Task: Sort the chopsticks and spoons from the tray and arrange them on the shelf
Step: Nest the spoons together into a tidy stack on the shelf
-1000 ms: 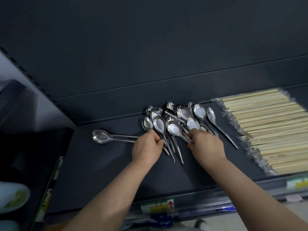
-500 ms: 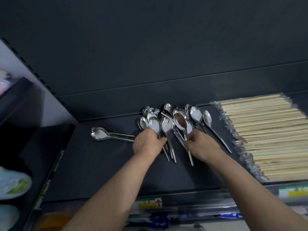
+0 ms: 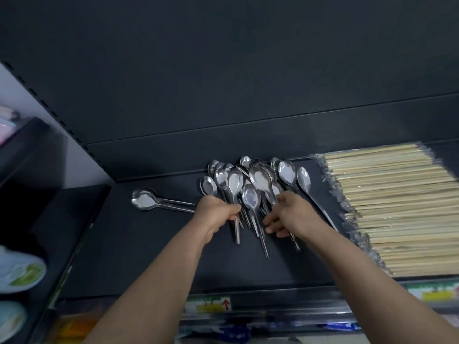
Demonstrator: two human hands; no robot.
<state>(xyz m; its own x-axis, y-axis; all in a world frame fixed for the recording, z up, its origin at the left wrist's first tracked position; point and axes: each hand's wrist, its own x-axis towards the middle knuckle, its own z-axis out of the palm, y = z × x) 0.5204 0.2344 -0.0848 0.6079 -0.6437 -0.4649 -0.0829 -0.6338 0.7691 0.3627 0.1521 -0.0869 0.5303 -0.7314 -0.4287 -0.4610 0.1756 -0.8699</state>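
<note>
A heap of steel spoons lies in the middle of the dark shelf, bowls pointing to the back. My left hand is closed around the handles on the heap's left side. My right hand grips handles on its right side, fingers curled under them. One spoon lies apart at the right of the heap. Two more spoons lie sideways to the left. Wrapped bundles of pale wooden chopsticks fill the shelf's right part.
The shelf's back panel rises behind the spoons. A price label sits on the front rail. At the left a neighbouring dark shelf holds pale packaged items. Bare shelf surface lies between the sideways spoons and my arms.
Both hands have drawn the spoon handles closer together, bunching the heap tighter. A spoon raised by my right hand half a second ago now lies back among the others.
</note>
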